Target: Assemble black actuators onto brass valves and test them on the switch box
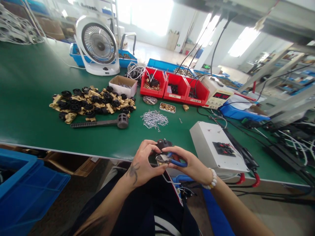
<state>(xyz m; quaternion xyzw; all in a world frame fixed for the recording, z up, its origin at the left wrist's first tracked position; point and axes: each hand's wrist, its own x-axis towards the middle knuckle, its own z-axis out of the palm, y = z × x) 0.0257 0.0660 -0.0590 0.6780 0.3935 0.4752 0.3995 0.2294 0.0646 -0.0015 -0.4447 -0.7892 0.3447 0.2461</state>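
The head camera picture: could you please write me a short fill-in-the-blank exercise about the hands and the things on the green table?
1. The right hand holds pliers with ____ handles.
2. The left hand grips a small ____ part.
3. The fan stands on a ____ table.
4. Three ____ bins stand right of the cardboard box.

Missing words: blue; black; green; red

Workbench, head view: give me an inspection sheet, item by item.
Surface: green bench, parts spread across it.
Job's things: black part and blue-handled pliers, held at the bench edge.
Clutter: brass fittings pile, wire clips, red bins, cardboard box, white box.
Grips: left hand on the part; right hand shut on the pliers.
Cables: black leads hang down to the meter.
Surroundings: fan, blue crate.
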